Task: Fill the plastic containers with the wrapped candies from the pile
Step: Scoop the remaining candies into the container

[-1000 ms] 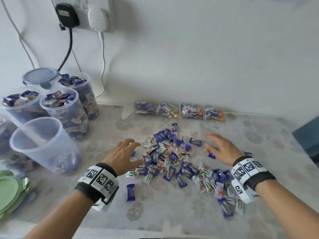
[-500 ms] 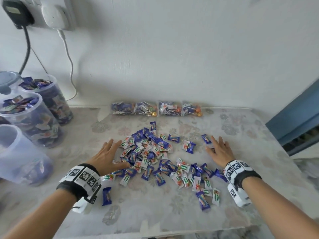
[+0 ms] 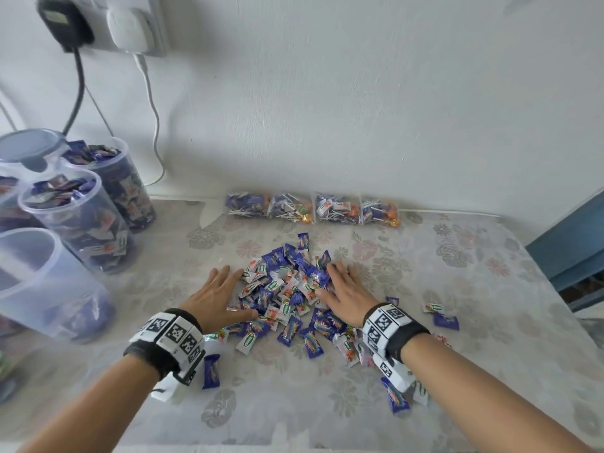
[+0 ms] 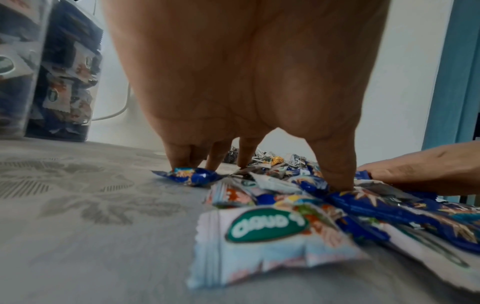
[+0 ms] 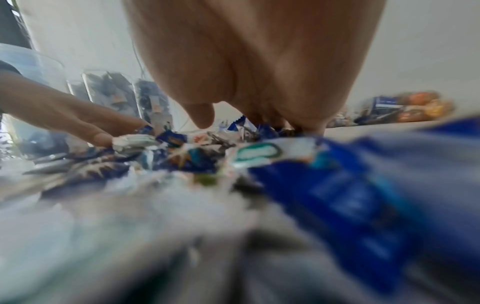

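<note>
- Nearest to me, a single blue candy [image 3: 211, 371] lies alone on the flowered tablecloth [image 3: 287, 413], just beside the left wrist band [image 3: 170, 338].
- My left hand [image 3: 217, 297] lies flat with the fingers spread, pressing on the left edge of the pile of wrapped candies [image 3: 287, 289]. In the left wrist view the fingertips [image 4: 179, 158] touch the cloth and a blue wrapper.
- My right hand [image 3: 346, 295] lies flat on the right edge of the same pile, fingers straight and holding nothing. The right wrist view is blurred.
- Some loose candies [image 3: 441, 315] lie apart, to the right of the right hand.
- At the left stands an almost empty container [image 3: 42, 282], and behind it the filled containers [image 3: 85, 223].
- Farthest, four bags of lollipops [image 3: 313, 209] lie in a row at the wall [image 3: 359, 93].
</note>
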The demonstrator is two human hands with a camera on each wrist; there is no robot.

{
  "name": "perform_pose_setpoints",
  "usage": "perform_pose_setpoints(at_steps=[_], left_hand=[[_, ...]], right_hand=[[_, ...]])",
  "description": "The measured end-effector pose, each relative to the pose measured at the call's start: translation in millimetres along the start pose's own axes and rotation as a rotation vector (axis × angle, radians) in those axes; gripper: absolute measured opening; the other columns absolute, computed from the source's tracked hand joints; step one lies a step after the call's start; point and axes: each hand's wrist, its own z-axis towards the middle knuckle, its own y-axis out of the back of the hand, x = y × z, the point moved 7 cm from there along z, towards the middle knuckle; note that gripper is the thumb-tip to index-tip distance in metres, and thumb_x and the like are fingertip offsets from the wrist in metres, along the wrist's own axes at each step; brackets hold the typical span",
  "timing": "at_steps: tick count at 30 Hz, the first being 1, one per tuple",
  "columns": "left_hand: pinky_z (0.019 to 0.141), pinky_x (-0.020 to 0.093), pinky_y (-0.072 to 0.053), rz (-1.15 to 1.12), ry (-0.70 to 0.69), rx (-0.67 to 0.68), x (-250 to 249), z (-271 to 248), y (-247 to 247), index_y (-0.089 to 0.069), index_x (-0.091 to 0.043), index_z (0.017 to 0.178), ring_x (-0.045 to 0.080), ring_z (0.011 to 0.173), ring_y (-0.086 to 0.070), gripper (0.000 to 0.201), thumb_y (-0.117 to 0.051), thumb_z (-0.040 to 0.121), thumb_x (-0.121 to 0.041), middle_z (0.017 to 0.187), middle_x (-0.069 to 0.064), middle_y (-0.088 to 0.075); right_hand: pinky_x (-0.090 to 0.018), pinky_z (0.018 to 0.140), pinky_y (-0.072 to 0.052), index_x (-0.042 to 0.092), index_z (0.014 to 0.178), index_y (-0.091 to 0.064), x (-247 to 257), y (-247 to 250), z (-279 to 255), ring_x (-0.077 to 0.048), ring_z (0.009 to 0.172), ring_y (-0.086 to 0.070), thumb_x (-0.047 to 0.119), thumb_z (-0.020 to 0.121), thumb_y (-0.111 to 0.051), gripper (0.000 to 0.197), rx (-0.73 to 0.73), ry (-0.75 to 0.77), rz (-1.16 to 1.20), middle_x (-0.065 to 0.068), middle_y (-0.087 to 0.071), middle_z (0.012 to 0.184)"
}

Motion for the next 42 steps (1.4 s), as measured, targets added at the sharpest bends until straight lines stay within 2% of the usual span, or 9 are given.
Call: perform_pose_setpoints(at_steps=[5, 8, 12, 18, 22, 27, 32, 37, 42], left_hand=[[0.121, 0.044, -0.013, -0.035, -0.057, -0.052, -3, -2, 5, -0.002, -0.028, 0.157, 0.028, 0.152, -0.004, 0.117, -0.04, 0.064, -0.089, 0.165, 0.008, 0.002], [0.121, 0.045, -0.019, -0.032, -0.152, -0.08, -15, -4, 9, -0.002, -0.037, 0.155, 0.026, 0.151, -0.01, 0.121, -0.041, 0.056, -0.096, 0.165, 0.004, -0.001], [0.119, 0.048, -0.024, 0.127, -0.271, -0.075, -38, -1, 10, 0.0, -0.045, 0.153, 0.024, 0.151, -0.008, 0.116, -0.072, 0.066, -0.073, 0.165, 0.002, 0.001], [0.115, 0.056, -0.029, 0.305, -0.299, 0.011, -55, 14, 8, -0.003, -0.055, 0.15, 0.028, 0.151, -0.004, 0.119, -0.08, 0.06, -0.067, 0.164, 0.001, 0.002], [0.114, 0.051, -0.033, 0.345, -0.286, 0.018, -60, 21, 10, -0.014, -0.048, 0.152, 0.03, 0.146, -0.014, 0.107, -0.079, 0.068, -0.06, 0.162, 0.003, -0.01], [0.105, 0.043, -0.042, 0.306, -0.301, -0.01, -61, 24, 13, -0.027, -0.044, 0.15, 0.028, 0.13, -0.033, 0.089, -0.076, 0.077, -0.052, 0.148, 0.003, -0.03], [0.102, 0.04, -0.042, 0.265, -0.325, -0.03, -63, 26, 17, -0.038, -0.039, 0.146, 0.027, 0.123, -0.041, 0.074, -0.073, 0.082, -0.047, 0.139, 0.004, -0.038], [0.097, 0.036, -0.044, 0.211, -0.345, -0.009, -63, 29, 21, -0.045, -0.033, 0.143, 0.024, 0.115, -0.049, 0.068, -0.075, 0.082, -0.041, 0.13, 0.005, -0.045], [0.091, 0.034, -0.048, 0.105, -0.371, -0.037, -58, 29, 29, -0.057, -0.031, 0.133, 0.023, 0.106, -0.057, 0.052, -0.074, 0.084, -0.036, 0.119, 0.003, -0.057]], right_hand=[[-0.039, 0.122, -0.008, 0.017, 0.156, 0.003, 22, 10, 5, -0.025, 0.151, 0.003, 0.055, 0.099, -0.037, 0.079, -0.024, 0.069, 0.068, -0.006, 0.01, 0.163], [-0.043, 0.12, -0.017, 0.03, 0.155, -0.001, 24, 24, -1, -0.028, 0.15, -0.008, 0.061, 0.09, -0.053, 0.088, -0.029, 0.126, 0.043, -0.01, 0.005, 0.163], [-0.057, 0.112, -0.03, 0.051, 0.149, 0.006, 29, 26, -5, -0.037, 0.148, -0.011, 0.074, 0.067, -0.069, 0.113, 0.062, 0.176, -0.16, -0.009, 0.013, 0.162], [-0.064, 0.106, -0.034, 0.064, 0.141, 0.007, 40, 14, 8, -0.04, 0.148, -0.004, 0.069, 0.06, -0.077, 0.117, 0.065, 0.185, -0.326, 0.001, 0.018, 0.161], [-0.061, 0.102, -0.04, 0.06, 0.143, -0.007, 44, 13, 13, -0.041, 0.145, -0.01, 0.067, 0.066, -0.074, 0.102, 0.075, 0.14, -0.374, -0.002, 0.012, 0.162], [-0.053, 0.102, -0.041, 0.049, 0.144, -0.03, 49, 19, 15, -0.039, 0.137, -0.025, 0.049, 0.078, -0.074, 0.08, 0.026, 0.135, -0.316, -0.005, -0.012, 0.16], [-0.043, 0.084, -0.046, 0.035, 0.134, -0.048, 56, 21, 15, -0.036, 0.114, -0.044, 0.028, 0.088, -0.067, 0.05, -0.035, 0.177, -0.309, -0.01, -0.041, 0.129], [-0.033, 0.069, -0.037, 0.021, 0.121, -0.058, 65, 21, 12, -0.032, 0.096, -0.054, 0.011, 0.09, -0.06, 0.032, -0.082, 0.23, -0.31, -0.005, -0.043, 0.099], [-0.037, 0.071, -0.044, 0.01, 0.112, -0.064, 64, 30, 11, -0.034, 0.092, -0.058, 0.0, 0.089, -0.051, 0.028, -0.123, 0.236, -0.233, -0.013, -0.055, 0.101]])
